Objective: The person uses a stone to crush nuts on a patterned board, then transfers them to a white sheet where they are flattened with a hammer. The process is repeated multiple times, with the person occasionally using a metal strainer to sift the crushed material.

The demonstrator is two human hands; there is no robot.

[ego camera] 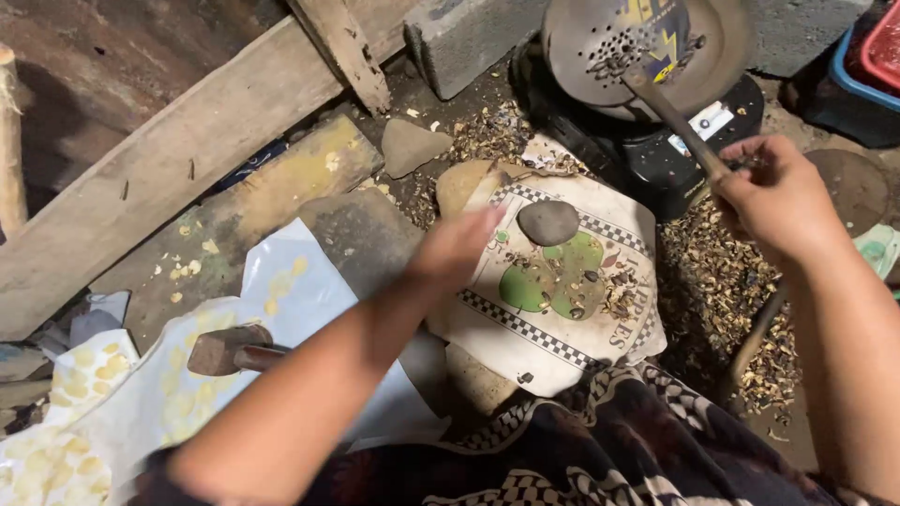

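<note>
The right hand (773, 192) is closed around the handle of a perforated metal skimmer (647, 47), whose bowl, beyond the hand, carries a few dark bits. The left hand (459, 245), blurred, reaches open toward a flat grey stone (548, 222) just right of it on a printed cloth (562, 309) strewn with shell fragments (619, 295).

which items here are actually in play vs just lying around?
In play:
right hand gripping the perforated ladle by its handle
left hand, blurred, over the printed cloth
flat stone on that cloth

Lying about:
hammer
wooden planks
loose stone
shell litter
</note>
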